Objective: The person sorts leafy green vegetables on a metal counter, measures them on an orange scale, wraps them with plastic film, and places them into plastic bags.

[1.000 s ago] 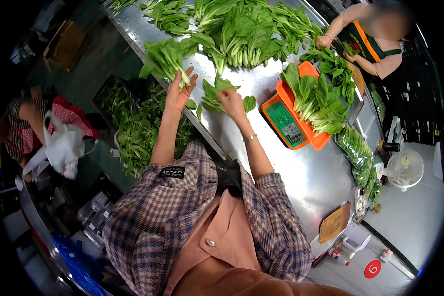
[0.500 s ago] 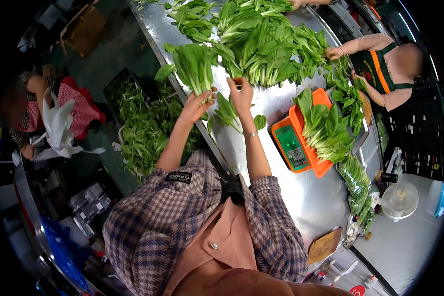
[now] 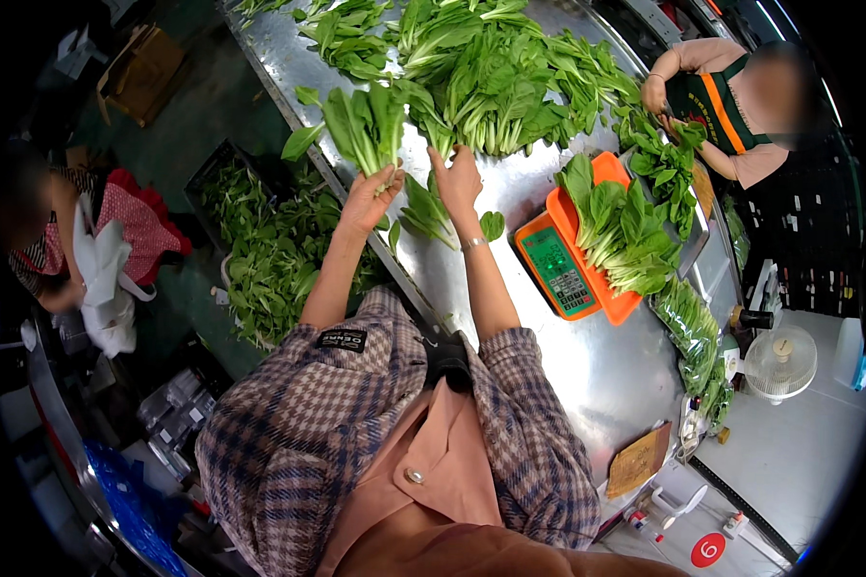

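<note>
My left hand (image 3: 370, 199) is closed round the stem ends of a bunch of leafy greens (image 3: 364, 127), held leaves-up over the near edge of the metal table. To its right, my right hand (image 3: 459, 183) reaches to the stems at the edge of a large pile of leafy greens (image 3: 496, 82); its thumb and fingers look apart. A few loose greens (image 3: 423, 210) lie on the table between my wrists. Right of my right hand stands an orange digital scale (image 3: 558, 269), with another bunch of greens (image 3: 618, 229) on its orange tray.
A crate of greens (image 3: 279, 240) stands on the floor at left. Bagged greens (image 3: 688, 327) and a white fan (image 3: 781, 362) are at right. One co-worker (image 3: 722, 106) handles greens across the table; another person (image 3: 53, 240) at left holds a white plastic bag (image 3: 106, 279).
My right hand has moved up to the pile's stems, its fingers stretching forward. The left hand still grips its bunch. Across the table, the co-worker's hands have drawn closer together.
</note>
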`<state>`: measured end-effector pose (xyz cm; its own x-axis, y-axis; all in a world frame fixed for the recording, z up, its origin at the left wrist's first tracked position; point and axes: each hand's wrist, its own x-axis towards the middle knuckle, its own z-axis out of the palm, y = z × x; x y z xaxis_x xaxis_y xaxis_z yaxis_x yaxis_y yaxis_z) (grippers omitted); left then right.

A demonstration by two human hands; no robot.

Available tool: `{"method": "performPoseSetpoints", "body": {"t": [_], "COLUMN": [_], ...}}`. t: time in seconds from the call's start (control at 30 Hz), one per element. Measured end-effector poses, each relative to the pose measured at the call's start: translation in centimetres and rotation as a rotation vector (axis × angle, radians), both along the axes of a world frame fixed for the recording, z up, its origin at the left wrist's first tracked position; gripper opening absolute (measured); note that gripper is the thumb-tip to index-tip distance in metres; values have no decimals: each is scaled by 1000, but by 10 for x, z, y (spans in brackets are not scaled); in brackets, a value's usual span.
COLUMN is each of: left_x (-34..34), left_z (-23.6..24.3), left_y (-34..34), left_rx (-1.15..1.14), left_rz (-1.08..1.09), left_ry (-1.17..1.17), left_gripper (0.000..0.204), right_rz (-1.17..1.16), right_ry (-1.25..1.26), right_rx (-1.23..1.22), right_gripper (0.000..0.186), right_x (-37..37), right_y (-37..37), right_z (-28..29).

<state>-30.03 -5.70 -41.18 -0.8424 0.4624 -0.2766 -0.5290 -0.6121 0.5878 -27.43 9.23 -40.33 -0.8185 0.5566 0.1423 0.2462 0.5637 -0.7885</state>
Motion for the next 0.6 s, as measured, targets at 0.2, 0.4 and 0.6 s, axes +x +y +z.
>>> {"method": "performPoseSetpoints", "body": {"t": [0.2,0.4,0.6], "left_x": [-3,-12,-6], "left_z": [-5,-25,-20], "left_y": [-5,-19,-8], "left_rx": [381,488,233], "left_rz": [-36,107,158], "left_ry": [-99,-229,-76], "left_gripper": [35,23,23], "right_rz": [16,356,326], "right_ry": [-277,-133,72], "right_rx": [288,-908,-1266], "right_gripper": [28,25,25], "right_x": [-22,0,28], "right_y": [20,36,37], "right_z": [-37,17,17]}}
